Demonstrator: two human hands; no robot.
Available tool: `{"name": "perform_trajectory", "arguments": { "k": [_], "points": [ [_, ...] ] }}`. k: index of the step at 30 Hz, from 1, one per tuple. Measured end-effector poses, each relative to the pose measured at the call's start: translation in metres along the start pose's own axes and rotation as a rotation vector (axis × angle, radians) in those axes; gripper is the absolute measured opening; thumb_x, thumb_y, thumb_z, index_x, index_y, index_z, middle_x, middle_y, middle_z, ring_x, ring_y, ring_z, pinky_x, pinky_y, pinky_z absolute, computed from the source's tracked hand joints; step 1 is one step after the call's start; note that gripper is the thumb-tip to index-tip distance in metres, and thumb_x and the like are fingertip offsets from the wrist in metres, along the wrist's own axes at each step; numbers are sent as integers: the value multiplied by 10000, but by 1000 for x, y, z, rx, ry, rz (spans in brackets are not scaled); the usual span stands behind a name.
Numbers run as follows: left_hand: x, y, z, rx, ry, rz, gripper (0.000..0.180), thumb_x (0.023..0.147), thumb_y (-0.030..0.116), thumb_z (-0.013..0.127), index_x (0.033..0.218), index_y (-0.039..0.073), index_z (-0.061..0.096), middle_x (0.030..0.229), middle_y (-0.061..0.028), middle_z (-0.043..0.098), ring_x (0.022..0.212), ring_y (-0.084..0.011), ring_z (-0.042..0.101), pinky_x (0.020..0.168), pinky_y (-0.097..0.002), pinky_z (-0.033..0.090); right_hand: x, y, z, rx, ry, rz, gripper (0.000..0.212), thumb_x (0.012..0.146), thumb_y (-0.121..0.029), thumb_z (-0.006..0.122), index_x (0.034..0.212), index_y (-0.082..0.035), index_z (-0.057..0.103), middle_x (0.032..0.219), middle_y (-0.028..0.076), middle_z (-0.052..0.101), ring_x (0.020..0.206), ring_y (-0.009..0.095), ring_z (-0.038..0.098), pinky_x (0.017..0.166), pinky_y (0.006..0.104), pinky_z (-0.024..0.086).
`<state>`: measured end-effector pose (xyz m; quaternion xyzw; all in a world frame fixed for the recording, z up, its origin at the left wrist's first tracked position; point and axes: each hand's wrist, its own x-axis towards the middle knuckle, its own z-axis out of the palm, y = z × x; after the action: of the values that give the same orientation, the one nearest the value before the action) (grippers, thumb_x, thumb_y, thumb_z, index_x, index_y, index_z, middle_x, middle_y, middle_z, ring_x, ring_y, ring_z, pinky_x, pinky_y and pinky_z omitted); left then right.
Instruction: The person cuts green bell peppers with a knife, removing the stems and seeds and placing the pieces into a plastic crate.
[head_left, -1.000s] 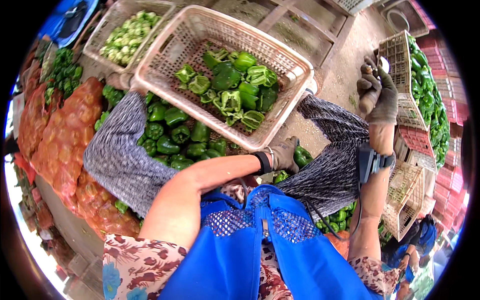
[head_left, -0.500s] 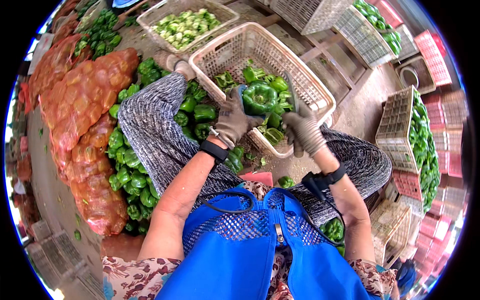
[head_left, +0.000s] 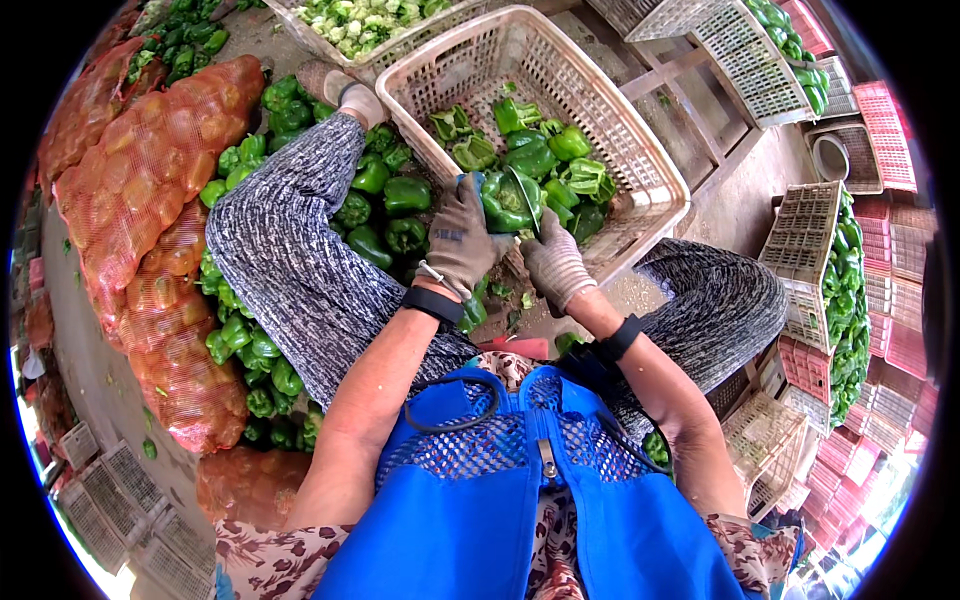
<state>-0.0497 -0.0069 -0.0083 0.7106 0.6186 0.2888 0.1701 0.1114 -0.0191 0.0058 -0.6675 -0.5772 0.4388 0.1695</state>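
In my gloved left hand (head_left: 460, 238) I hold a green bell pepper (head_left: 503, 205), the fingers closed round its left side. My right hand (head_left: 556, 262), also gloved, is closed on a knife (head_left: 524, 192). Its thin curved blade lies against the pepper's right side; how deep it goes, I cannot tell. Both hands are at the near side of a dirty white plastic basket (head_left: 662, 185). Inside the basket lie several green peppers (head_left: 532, 157), some of them cut open. The knife's handle is hidden in my right hand.
Whole green peppers (head_left: 405, 197) are heaped on the floor by my left leg. Orange net sacks (head_left: 160, 185) stand farther left. Behind the basket is a crate (head_left: 440, 38) of pale green pepper cores. Stacked crates (head_left: 800, 235) of peppers line the right.
My right hand has moved left and turned the knife, bringing the blade from beside the pepper onto it. The left hand still grips the pepper, now tilted. The whole view has shifted slightly.
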Motion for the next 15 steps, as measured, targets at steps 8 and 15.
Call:
{"name": "perform_trajectory", "arguments": {
  "k": [8, 15],
  "points": [
    [5, 0, 5, 69, -148, -65, 969, 621, 321, 828, 1357, -7, 290, 1241, -280, 473, 1021, -422, 568, 889, -444, 483, 34, 12, 6, 7, -98, 127, 260, 842, -173, 541, 988, 40, 562, 743, 217, 623, 710, 361, 620, 662, 431, 499],
    [10, -4, 7, -52, -55, -43, 837, 623, 233, 836, 1289, 13, 380, 1127, -251, 566, 1003, -412, 588, 878, -432, 491, 29, 12, -37, 558, -377, 240, 86, 788, -126, 594, 845, -68, 565, 643, 14, 495, 429, 133, 432, 410, 305, 360]
  ]
}}
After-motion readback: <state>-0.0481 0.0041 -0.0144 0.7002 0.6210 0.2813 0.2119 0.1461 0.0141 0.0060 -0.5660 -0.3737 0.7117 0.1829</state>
